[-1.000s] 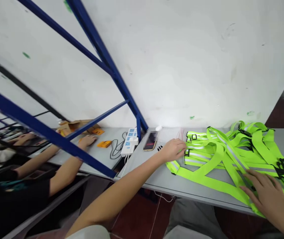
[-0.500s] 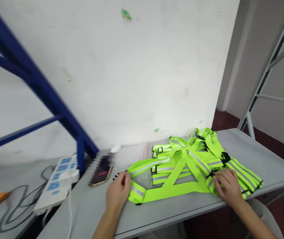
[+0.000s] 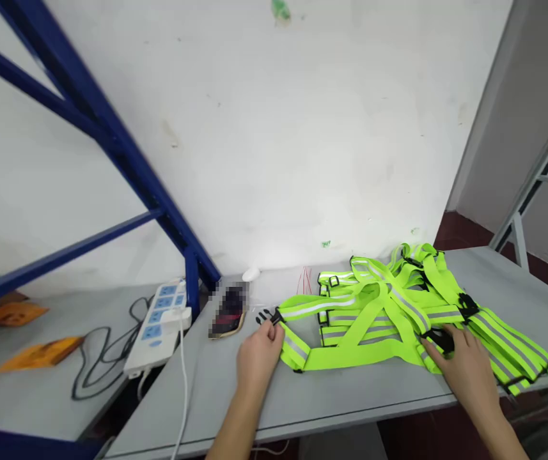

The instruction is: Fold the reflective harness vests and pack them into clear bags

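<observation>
A neon-yellow reflective vest (image 3: 357, 358) of flat straps with grey stripes is spread on the grey table. My left hand (image 3: 260, 354) is closed on its left strap end, just below a black prong buckle (image 3: 268, 316) whose prongs point left. Over the vest's right side lies my right hand (image 3: 468, 367), thumb and fingers apart around a black buckle (image 3: 441, 338). The thumb touches the strap there. Behind and to the right, more folded reflective straps (image 3: 508, 345) with black sliders lie in a stack partly under this vest.
A phone (image 3: 229, 312), blurred out in part, lies left of the vest near a small white object (image 3: 251, 274). Farther left are a white power strip (image 3: 158, 329) with cables and orange packets (image 3: 41, 354). A blue metal frame (image 3: 125, 150) rises before the white wall.
The view has turned left, so everything sits farther right. My right hand's fingers have spread, baring the black buckle. The left hand keeps its hold, with the prong buckle now plainer.
</observation>
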Demonstrator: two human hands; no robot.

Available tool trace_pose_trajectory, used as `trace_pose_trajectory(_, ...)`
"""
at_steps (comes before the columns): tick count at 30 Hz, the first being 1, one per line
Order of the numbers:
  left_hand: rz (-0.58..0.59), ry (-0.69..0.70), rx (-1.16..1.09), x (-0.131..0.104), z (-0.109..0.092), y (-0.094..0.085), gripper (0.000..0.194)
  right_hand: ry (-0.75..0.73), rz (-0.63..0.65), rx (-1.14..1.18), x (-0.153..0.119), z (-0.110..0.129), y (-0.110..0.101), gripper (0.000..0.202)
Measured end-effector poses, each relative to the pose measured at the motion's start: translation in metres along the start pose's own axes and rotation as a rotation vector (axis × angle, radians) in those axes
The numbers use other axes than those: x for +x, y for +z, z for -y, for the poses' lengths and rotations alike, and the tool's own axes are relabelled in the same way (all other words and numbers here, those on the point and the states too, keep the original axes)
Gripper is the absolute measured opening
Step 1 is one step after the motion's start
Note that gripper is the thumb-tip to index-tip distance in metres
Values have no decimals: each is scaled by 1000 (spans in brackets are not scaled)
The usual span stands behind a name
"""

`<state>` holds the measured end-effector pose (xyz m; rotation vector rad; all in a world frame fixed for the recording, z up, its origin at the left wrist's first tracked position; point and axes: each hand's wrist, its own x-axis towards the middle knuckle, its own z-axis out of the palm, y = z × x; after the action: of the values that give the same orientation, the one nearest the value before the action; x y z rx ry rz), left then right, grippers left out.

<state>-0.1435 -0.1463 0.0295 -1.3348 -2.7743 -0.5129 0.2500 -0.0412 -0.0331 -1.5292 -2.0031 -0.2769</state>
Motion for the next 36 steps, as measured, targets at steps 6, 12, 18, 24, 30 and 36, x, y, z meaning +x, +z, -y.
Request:
trace_pose_trajectory(6,-64,-90,-17,-1,1,3,32,-135,-27,105,6,-11,4,54)
trace_pose_trajectory(12,18,-180,19,13,2,1,45,-222,-197,353,24,0,-14,18)
trace_pose_trajectory(18,-3,-56,-75,22,11,8,22,-226,-212,394,56,1,-9,17)
trace_pose_trajectory(24,-663,408,-500,27,-39,-17,26,52,-64,244,59,-12,14,41)
trace_pose_trajectory(30,-397,748,-750,27,-163,-2,22,127,72,198,63,-1,7,41)
trace_pose_trajectory(36,50,1153,-553,12,-171,43,27,-58,-113,561,101,-5,-16,24)
